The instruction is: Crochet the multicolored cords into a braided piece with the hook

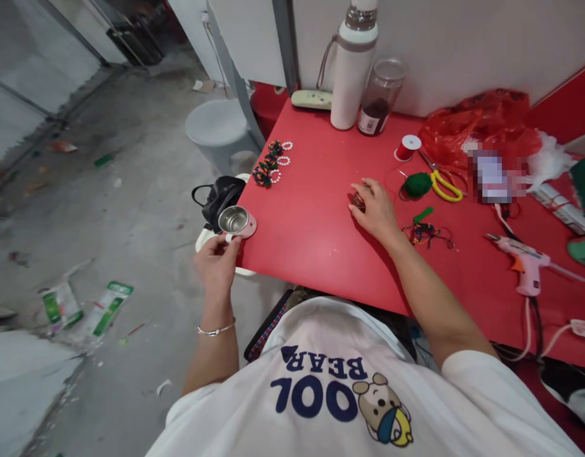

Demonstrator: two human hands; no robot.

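My left hand pinches the white handle of a pink mug with a steel inside, at the table's left corner. The mug looks empty. On the red table, my right hand has its fingers curled round a small dark, multicoloured thread piece, mostly hidden under the palm. Several multicoloured thread balls with white bead loops lie in a row near the left edge. To the right of my right hand are a dark green yarn ball and a tangle of coloured threads.
A white thermos and a clear jar stand at the back. Rightward lie a red thread spool, yellow-handled scissors, a red plastic bag and a pink glue gun with its cord. A black bag sits beyond the left edge.
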